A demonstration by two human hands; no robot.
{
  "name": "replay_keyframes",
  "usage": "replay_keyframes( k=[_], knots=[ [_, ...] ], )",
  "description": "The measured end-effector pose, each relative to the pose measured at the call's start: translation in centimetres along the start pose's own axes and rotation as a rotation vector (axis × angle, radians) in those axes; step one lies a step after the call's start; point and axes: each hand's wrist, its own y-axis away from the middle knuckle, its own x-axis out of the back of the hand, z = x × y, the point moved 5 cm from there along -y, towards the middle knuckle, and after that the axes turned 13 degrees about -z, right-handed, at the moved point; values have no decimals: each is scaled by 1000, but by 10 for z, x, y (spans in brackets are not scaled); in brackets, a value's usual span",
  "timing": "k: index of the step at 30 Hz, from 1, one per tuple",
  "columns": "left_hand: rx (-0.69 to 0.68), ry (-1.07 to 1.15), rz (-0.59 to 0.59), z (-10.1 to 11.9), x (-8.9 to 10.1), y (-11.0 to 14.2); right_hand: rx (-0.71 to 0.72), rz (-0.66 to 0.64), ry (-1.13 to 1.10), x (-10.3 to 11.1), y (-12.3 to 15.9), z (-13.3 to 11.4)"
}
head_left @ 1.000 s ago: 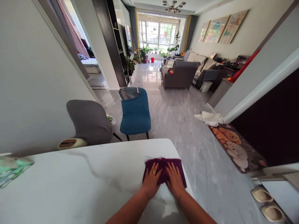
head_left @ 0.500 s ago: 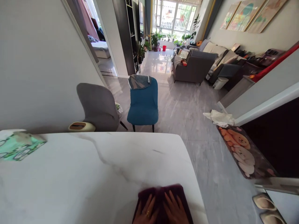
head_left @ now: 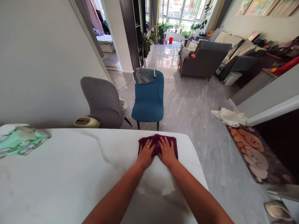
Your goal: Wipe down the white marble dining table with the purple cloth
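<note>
A dark purple cloth (head_left: 156, 151) lies spread on the white marbled table (head_left: 77, 168), close to the table's far edge. My left hand (head_left: 146, 154), with a ring on one finger, presses flat on the cloth's left half. On the right half rests my right hand (head_left: 167, 151), palm down. The fingers of both hands are stretched out and slightly apart, pointing at the far edge. Both arms reach straight forward over the tabletop. The cloth's underside is hidden.
A green patterned box (head_left: 25, 141) stands at the table's left end. Beyond the far edge are a blue chair (head_left: 149, 102) with a striped cloth over its back, a grey chair (head_left: 102, 99) and a cream oval container (head_left: 87, 122). A bear-patterned mat (head_left: 259, 155) lies right.
Both hands and the purple cloth have slid forward across the table, from its near side to close by the far edge. The view has shifted slightly.
</note>
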Motion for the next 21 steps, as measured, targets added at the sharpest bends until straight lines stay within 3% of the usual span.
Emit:
replay_keyframes(
  k=[5,11,16,21],
  knots=[
    [43,2,17,-16,23,-44,-58,13,17,18,-47,6],
    [65,4,28,-19,33,-59,-105,20,-43,29,-59,7],
    [29,3,8,-9,21,-23,-26,12,-26,17,-21,-4],
    [-33,-2,-22,6,-16,56,71,32,-4,-26,54,-26]
  ],
)
